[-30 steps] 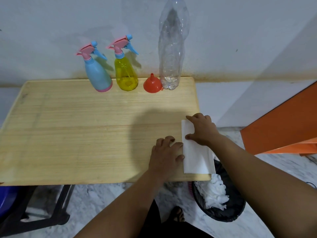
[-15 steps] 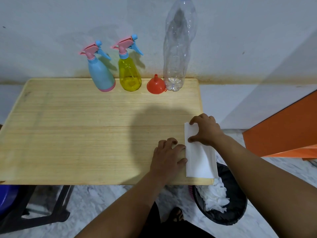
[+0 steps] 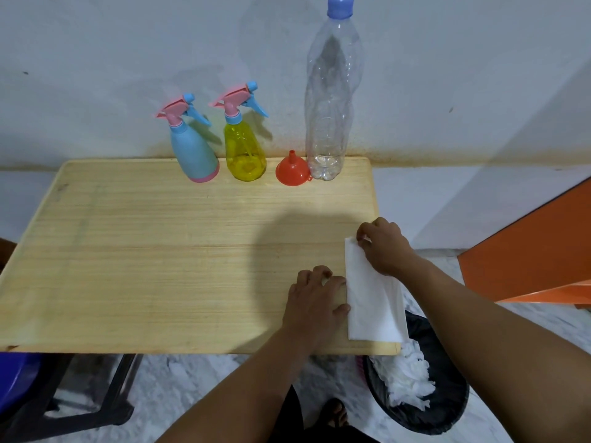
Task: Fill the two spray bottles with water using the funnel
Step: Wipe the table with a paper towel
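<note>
A blue spray bottle [image 3: 195, 155] and a yellow spray bottle [image 3: 244, 151], both with pink trigger heads on, stand at the table's far edge by the wall. An orange funnel [image 3: 291, 171] sits mouth-down to their right. It touches a tall clear bottle [image 3: 329, 107] with a blue cap and only a little water at its bottom. On the near right corner lies a folded white tissue [image 3: 371, 302]. My right hand [image 3: 383, 247] pinches its far corner. My left hand [image 3: 315, 298] rests on the table with loosely curled fingers, thumb against the tissue's left edge.
The wooden table [image 3: 160, 251] stands against a white wall. Below its near right corner is a black bin [image 3: 447, 404] with crumpled white tissue in it. An orange panel [image 3: 537, 257] stands to the right, and something blue [image 3: 16, 378] sits under the table's left side.
My right hand's fingers have closed on the tissue's far corner, where before they lay over its far end. My left hand stays beside the tissue. The view has tilted up a little.
</note>
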